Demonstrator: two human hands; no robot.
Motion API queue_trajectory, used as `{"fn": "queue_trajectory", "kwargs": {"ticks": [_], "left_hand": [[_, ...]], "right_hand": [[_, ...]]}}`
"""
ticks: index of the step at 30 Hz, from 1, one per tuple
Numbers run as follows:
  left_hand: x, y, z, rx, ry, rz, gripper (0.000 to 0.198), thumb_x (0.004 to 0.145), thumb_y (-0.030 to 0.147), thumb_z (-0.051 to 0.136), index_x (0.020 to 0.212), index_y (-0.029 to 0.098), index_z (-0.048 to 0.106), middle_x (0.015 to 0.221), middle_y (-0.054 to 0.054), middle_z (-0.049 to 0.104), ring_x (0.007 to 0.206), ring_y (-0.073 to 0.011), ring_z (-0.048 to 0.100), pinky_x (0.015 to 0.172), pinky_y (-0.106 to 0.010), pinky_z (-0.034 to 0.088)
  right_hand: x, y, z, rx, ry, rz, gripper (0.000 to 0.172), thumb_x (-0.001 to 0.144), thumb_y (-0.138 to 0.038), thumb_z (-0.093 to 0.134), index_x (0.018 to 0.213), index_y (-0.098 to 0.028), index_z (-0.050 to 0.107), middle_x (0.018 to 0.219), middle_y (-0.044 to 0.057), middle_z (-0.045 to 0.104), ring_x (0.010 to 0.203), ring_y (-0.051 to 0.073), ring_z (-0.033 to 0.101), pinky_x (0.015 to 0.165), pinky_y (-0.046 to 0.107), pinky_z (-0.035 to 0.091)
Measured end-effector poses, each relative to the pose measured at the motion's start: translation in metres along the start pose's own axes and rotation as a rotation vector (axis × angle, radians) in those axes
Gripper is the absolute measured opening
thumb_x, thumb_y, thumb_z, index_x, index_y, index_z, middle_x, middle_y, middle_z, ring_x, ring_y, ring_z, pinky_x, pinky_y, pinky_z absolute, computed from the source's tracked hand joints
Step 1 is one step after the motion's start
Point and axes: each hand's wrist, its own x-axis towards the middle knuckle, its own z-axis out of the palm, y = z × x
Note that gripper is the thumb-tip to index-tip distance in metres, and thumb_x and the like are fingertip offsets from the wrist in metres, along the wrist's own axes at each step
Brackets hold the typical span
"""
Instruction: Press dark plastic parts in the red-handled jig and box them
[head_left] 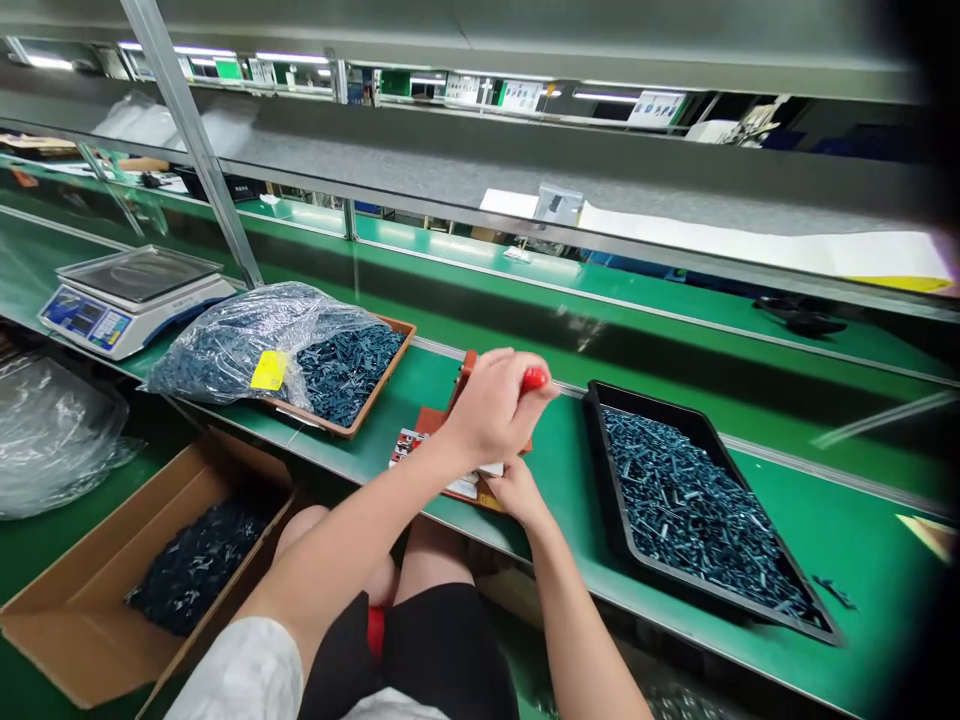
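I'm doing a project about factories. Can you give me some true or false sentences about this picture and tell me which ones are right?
1. The left hand grips a red handle. True.
2. The black tray is full of yellow balls. False: it holds a heap of small dark parts.
3. The digital scale stands to the left of the black tray. True.
4. The cardboard box is closed. False: it is open, with dark parts inside.
5. The plastic bag has a yellow label. True.
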Motion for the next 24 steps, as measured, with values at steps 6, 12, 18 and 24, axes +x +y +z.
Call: {"fn": "queue_trajectory", "kwargs": {"ticks": [6, 12, 18, 24], "left_hand": [[0.049, -0.017, 0.002, -0.056, -0.071, -0.203, 0.055, 0.103, 0.065, 0.026, 0.115, 0.021, 0.057, 0.096, -0.006, 0.071, 0.095, -0.0220, 0.070, 0.095, -0.041, 0.052], [-0.032, -0.040, -0.014, 0.296, 0.202, -0.073, 0.047, 0.106, 0.049, 0.033, 0.133, 0.017, 0.055, 0.135, -0.015, 0.064, 0.132, -0.0277, 0.057, 0.121, -0.049, 0.034], [-0.132, -0.117, -0.049, 0.195, -0.073, -0.542, 0.032, 0.094, 0.042, 0.054, 0.075, 0.020, 0.068, 0.102, -0.010, 0.076, 0.103, -0.0251, 0.070, 0.109, -0.048, 0.046], [-0.146, -0.134, -0.055, -0.222, 0.111, -0.710, 0.049, 0.089, 0.062, 0.055, 0.062, 0.020, 0.057, 0.083, -0.009, 0.071, 0.087, -0.0225, 0.068, 0.086, -0.038, 0.055]], "right_hand": [[0.000, 0.003, -0.001, -0.010, 0.035, 0.039, 0.023, 0.075, -0.035, 0.057, 0.083, -0.017, 0.071, 0.083, 0.005, 0.075, 0.077, 0.023, 0.066, 0.077, 0.035, 0.057], [-0.011, 0.007, 0.007, -0.122, 0.212, -0.010, 0.028, 0.081, -0.039, 0.056, 0.089, -0.017, 0.071, 0.087, 0.008, 0.075, 0.079, 0.024, 0.066, 0.076, 0.036, 0.056], [-0.017, 0.008, 0.015, -0.178, 0.258, -0.110, 0.025, 0.085, -0.035, 0.058, 0.095, -0.021, 0.075, 0.103, 0.010, 0.075, 0.095, 0.026, 0.069, 0.089, 0.040, 0.056], [-0.016, 0.006, 0.017, -0.215, 0.158, -0.091, 0.027, 0.090, -0.038, 0.059, 0.101, -0.022, 0.076, 0.108, 0.009, 0.076, 0.103, 0.028, 0.069, 0.096, 0.044, 0.055]]}}
